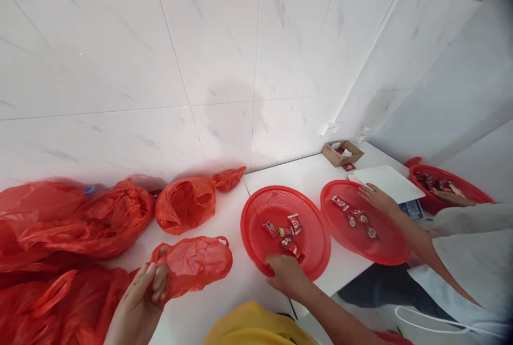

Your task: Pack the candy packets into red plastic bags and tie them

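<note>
Hands first: the left hand [138,297] is clamped on the handle end of a crumpled red plastic bag [194,262], thumb and fingers pinching it, the rest of the bag lying on the white table [240,286]; the right hand [286,275] sits at the near rim of a red basket [256,216], fingers curled down, honestly can't tell if it's gripping anything; a few red candy packets [286,232] lie loose in that basket just beyond it; a second red basket [385,251] sits just beside, with a co-worker's hand [377,198] in it; more red bags [80,222] are piled on the left.
</note>
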`<state>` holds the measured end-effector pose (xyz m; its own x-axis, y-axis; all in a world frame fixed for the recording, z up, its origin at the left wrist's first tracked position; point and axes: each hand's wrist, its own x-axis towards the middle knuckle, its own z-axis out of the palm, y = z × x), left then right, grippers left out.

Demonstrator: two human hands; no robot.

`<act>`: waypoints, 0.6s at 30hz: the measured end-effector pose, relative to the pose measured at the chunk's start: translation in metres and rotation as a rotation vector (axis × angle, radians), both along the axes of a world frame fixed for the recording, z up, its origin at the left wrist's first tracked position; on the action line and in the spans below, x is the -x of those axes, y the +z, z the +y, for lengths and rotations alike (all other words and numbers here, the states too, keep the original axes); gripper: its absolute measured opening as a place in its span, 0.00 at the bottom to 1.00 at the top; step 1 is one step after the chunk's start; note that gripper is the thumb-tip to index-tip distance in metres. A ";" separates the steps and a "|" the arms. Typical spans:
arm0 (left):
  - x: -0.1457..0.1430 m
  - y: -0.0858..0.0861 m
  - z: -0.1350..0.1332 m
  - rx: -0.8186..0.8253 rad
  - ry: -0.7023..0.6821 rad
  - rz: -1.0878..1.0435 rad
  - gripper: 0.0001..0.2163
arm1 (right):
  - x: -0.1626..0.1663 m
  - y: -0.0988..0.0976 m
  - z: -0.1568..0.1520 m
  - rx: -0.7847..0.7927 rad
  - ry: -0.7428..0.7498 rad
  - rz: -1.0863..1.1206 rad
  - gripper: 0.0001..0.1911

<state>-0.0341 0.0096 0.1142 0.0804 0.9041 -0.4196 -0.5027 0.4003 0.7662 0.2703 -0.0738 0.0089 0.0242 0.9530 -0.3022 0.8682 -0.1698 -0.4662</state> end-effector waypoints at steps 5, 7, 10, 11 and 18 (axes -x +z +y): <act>-0.001 0.003 -0.001 0.000 -0.042 -0.007 0.19 | -0.026 -0.012 0.008 -0.047 -0.152 0.124 0.19; -0.002 0.004 -0.002 -0.009 -0.061 -0.011 0.19 | -0.050 -0.024 0.018 -0.068 -0.257 0.000 0.31; -0.005 0.006 -0.005 -0.015 -0.078 -0.010 0.18 | -0.078 -0.047 0.028 0.043 -0.320 -0.100 0.52; -0.006 0.007 -0.006 -0.016 -0.079 -0.009 0.18 | -0.083 -0.055 0.028 0.096 -0.317 -0.111 0.56; -0.005 0.005 -0.009 -0.048 -0.084 -0.022 0.19 | -0.060 -0.082 0.012 0.076 -0.250 -0.058 0.48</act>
